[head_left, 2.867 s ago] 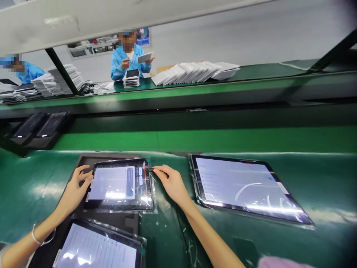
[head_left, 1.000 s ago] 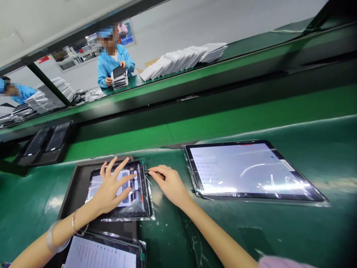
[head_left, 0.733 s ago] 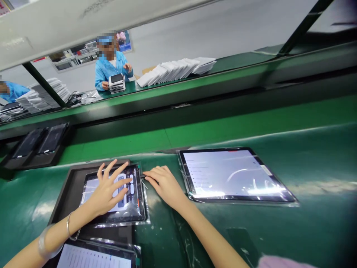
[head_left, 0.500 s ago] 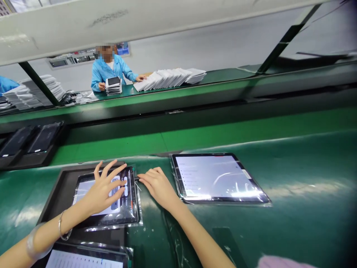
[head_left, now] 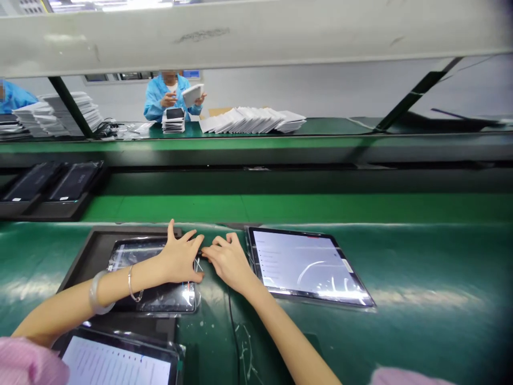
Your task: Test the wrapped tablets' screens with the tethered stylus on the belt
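Note:
A small tablet in a clear plastic sleeve lies on a dark tray, and its screen looks dark. My left hand rests over the tablet's right edge with its thumb raised and fingers curled round the edge. My right hand is just right of it, fingers pinched on a small black plug at that same edge. The two hands touch at the fingertips. A thin black cable runs toward me under my right forearm.
A large lit tablet lies to the right on the green mat, another lit tablet at bottom left. Black devices sit in trays at far left. Across the belt, a person in a blue coat holds a white slab beside white stacks.
My left hand slid from the tablet's screen to its right edge and curled there, meeting my right hand. The tablet's screen went from lit to dark. My right hand stayed at the plug.

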`<state>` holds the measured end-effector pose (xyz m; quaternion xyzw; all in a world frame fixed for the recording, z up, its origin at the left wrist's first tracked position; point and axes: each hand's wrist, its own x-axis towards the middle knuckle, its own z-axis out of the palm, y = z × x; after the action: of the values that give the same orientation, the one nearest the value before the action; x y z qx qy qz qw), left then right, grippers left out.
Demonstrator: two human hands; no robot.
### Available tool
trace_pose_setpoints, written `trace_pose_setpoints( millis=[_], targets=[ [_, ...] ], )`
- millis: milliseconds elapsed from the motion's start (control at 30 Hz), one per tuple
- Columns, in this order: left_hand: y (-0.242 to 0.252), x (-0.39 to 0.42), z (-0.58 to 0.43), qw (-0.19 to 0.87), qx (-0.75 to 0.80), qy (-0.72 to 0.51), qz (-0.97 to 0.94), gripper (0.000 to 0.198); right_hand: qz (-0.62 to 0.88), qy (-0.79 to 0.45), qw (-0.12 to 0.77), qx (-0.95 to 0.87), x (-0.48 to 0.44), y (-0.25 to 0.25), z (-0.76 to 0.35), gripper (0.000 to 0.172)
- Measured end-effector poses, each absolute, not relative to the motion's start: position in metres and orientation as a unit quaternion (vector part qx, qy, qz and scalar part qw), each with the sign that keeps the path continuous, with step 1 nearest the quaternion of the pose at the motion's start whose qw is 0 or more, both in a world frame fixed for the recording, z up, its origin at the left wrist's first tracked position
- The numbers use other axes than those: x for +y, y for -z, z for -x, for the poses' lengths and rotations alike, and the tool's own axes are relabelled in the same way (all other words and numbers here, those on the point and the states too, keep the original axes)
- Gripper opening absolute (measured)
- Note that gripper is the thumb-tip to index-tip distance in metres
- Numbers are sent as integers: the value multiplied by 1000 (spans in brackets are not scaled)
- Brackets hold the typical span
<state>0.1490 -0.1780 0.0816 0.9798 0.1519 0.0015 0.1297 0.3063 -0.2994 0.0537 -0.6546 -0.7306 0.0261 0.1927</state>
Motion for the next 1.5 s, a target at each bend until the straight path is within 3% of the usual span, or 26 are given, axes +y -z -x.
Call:
trace_pose_setpoints(
  millis=[233, 300, 367, 433, 467, 633, 700, 767, 867, 967, 1100, 1333, 1500],
  targets=[
    [-97, -193, -148, 98, 139, -15, -985, 53, 639, 42, 190, -745, -312, -49, -316, 26],
    [-100, -193, -145, 95, 153, -28, -983, 56, 659, 89, 227, -711, -329, -48, -337, 32],
    [-101, -189, -142, 98, 158, -38, -982, 69, 686, 139, 294, -651, -359, -49, -367, 25],
    [-102, -182, -137, 107, 148, -48, -982, 86, 730, 60, 363, -577, -396, -50, -394, 16],
    [-102, -176, -134, 113, 141, -52, -982, 90, 754, 5, 396, -524, -416, -49, -403, 21],
    [-88, -106, -59, 138, 226, -105, -959, 64, 736, -246, 599, -200, -485, -30, -373, 48],
    [-73, -69, 3, 111, 314, -145, -932, 58, 724, -336, 578, -166, -489, -17, -336, 53],
    [-54, -42, 72, 99, 411, -176, -889, 66, 702, -403, 541, -230, -480, -6, -302, 63],
    [-23, -34, 151, 255, 498, -213, -801, 89, 735, -317, 510, -316, -460, 5, -269, 56],
    [4, -53, 179, 422, 503, -318, -684, 88, 825, -127, 466, -293, -455, 19, -263, 58],
    [16, -73, 167, 486, 507, -420, -575, 85, 872, 10, 374, -317, -468, 43, -283, 61],
    [7, -83, 143, 432, 524, -541, -496, 57, 841, -12, 353, -410, -390, 44, -392, 51],
    [27, -100, 113, 255, 571, -560, -543, 34, 857, -20, 336, -391, -296, 16, -522, 39]
  ],
)
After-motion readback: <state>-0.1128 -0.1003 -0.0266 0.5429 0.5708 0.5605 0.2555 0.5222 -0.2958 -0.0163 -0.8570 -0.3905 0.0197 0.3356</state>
